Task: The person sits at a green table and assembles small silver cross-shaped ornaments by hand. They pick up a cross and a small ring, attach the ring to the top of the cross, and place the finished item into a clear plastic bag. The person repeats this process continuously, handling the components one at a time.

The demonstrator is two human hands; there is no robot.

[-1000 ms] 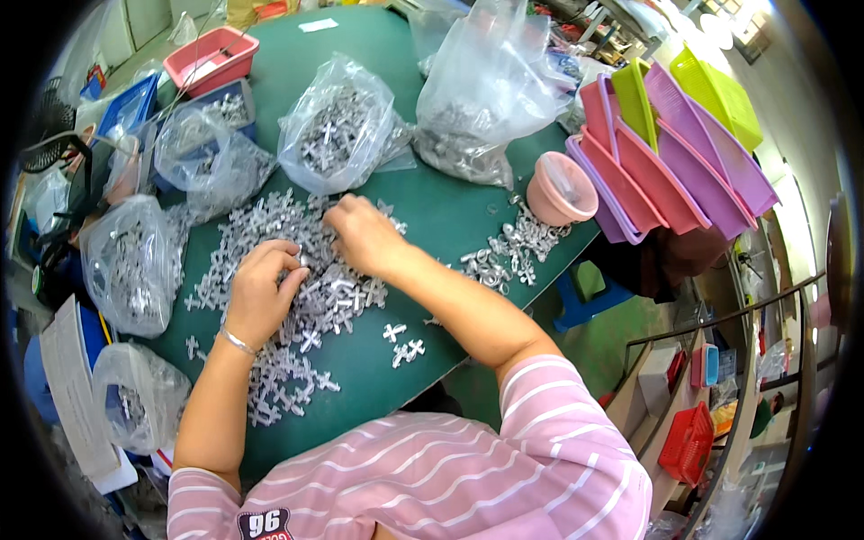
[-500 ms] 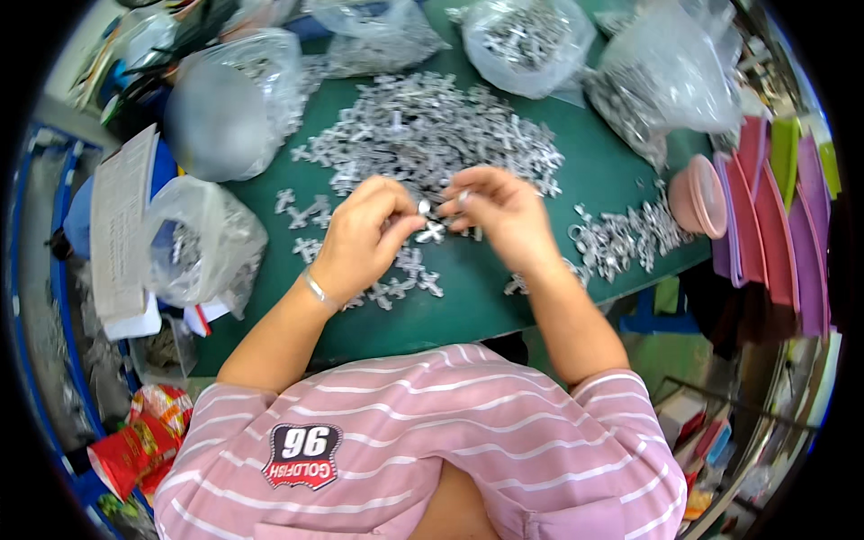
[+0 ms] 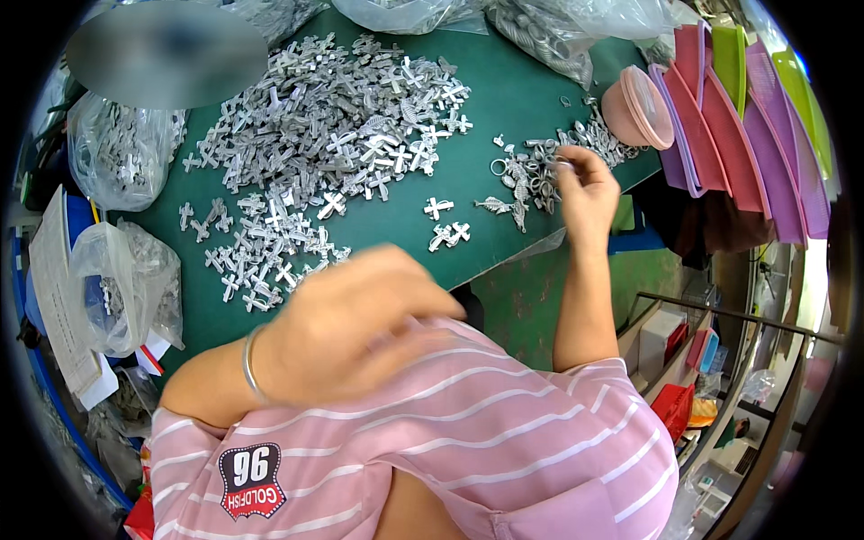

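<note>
A big heap of small silver metal crosses (image 3: pixel 333 117) covers the green table (image 3: pixel 504 90). My right hand (image 3: pixel 587 193) is stretched to the table's right edge. Its fingertips pinch a small metal piece at the edge of a little pile of silver rings and leaf-shaped charms (image 3: pixel 531 175). My left hand (image 3: pixel 360 324) is raised close to my chest over the table's near edge. It is motion-blurred, with the fingers curled, and I cannot tell what it holds. A metal bangle (image 3: pixel 250 364) is on that wrist. A few loose crosses (image 3: pixel 447 225) lie between the hands.
Clear plastic bags of metal parts sit at the left (image 3: pixel 121 153), lower left (image 3: pixel 126 283) and along the far edge (image 3: pixel 549 22). A pink bowl (image 3: pixel 634 108) and stacked pink, purple and green trays (image 3: pixel 747 117) stand at the right. Papers (image 3: pixel 58 297) lie at the left.
The hands were together over the crosses half a second ago. Now my right hand has gone out to the small pile at the right, and my left hand has pulled back toward my chest.
</note>
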